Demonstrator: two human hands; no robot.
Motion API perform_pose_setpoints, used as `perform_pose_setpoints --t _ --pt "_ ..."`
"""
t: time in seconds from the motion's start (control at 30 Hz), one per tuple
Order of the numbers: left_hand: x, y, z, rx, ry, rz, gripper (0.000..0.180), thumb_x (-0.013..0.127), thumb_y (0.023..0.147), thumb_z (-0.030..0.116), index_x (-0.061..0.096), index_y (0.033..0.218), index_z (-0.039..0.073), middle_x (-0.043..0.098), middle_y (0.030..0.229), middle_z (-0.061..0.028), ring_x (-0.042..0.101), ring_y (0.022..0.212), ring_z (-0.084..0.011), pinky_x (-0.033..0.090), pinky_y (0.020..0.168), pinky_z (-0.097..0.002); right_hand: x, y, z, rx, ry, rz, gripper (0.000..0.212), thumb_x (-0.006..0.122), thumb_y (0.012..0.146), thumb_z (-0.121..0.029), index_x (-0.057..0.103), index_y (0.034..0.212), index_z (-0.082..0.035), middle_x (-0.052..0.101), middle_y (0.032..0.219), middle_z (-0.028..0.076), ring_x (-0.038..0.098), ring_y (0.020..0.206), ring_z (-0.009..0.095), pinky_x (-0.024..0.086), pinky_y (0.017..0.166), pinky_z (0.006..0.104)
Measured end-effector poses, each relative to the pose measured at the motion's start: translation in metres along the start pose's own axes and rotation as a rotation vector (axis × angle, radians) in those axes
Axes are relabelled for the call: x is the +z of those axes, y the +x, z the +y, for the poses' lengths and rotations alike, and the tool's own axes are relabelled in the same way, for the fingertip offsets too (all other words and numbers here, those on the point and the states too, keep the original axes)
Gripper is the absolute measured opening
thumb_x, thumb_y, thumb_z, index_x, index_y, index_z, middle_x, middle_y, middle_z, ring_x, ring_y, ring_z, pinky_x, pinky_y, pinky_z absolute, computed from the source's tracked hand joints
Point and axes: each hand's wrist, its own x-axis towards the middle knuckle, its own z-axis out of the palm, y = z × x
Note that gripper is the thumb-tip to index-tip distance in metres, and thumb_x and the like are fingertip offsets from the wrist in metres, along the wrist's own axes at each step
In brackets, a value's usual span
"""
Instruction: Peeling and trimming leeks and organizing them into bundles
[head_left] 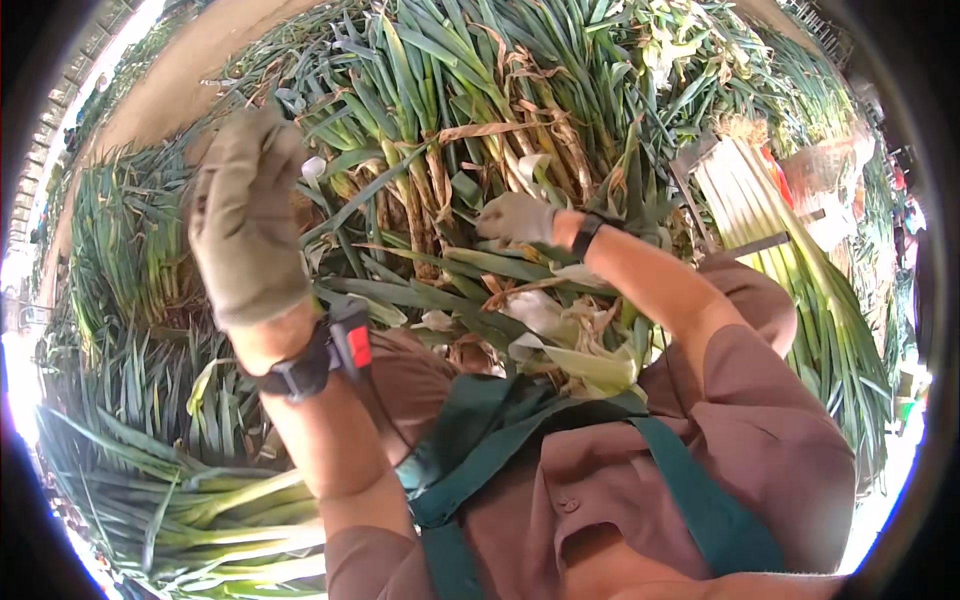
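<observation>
My left hand [245, 215], in a greenish-grey work glove, is raised at the left above the leeks. Its fingertips are bent and blurred, and whether they hold anything does not show. Close by its fingers is a small white piece [313, 169]. My right hand [515, 219], gloved in pale grey, reaches into the middle with its fingers curled closed; what they grip is hidden. Ahead of it stands a thick heap of untrimmed leeks [440, 130] with dry brown outer leaves. Loose green leaves [480, 300] and pale peelings [590, 350] lie just below that hand.
At the right, cleaned leeks [735, 190] lie lined up in a metal frame [688, 195]. More leeks [130, 240] stand at the left, and a bundle with pale stalks [240, 540] lies at the lower left. Bare ground [190, 75] stretches along the upper left.
</observation>
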Motion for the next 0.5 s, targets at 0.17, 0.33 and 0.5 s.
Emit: perform_pose_setpoints --t 0.17,0.33,0.5 --pt "-0.056 0.028 -0.092 -0.285 0.002 0.214 0.027 0.061 0.096 0.011 0.064 0.12 -0.001 0.07 0.107 -0.0134 0.069 0.092 -0.0226 0.055 0.084 -0.0369 0.077 0.085 0.005 0.116 0.019 -0.034 0.047 0.062 0.094 -0.029 0.056 0.132 0.0 0.066 0.101 0.007 0.063 0.07 0.012 0.051 0.06 0.0271" --pt "-0.073 0.039 -0.088 -0.339 0.059 0.309 0.026 0.061 0.096 0.01 0.064 0.119 -0.001 0.071 0.104 -0.0132 0.069 0.089 -0.0214 0.056 0.081 -0.0338 0.14 0.158 0.005 0.286 -0.056 -0.012 0.049 0.064 0.093 -0.028 0.055 0.132 0.0 0.067 0.1 0.007 0.064 0.07 0.012 0.052 0.06 0.027" --pt "-0.064 0.041 -0.093 -0.349 0.106 0.278 0.023 0.061 0.096 0.01 0.064 0.117 0.0 0.071 0.105 -0.0139 0.069 0.088 -0.0212 0.056 0.081 -0.0337 0.193 0.181 -0.001 0.387 -0.133 0.063 0.051 0.065 0.092 -0.028 0.054 0.133 0.0 0.067 0.098 0.007 0.064 0.07 0.012 0.052 0.06 0.0268"
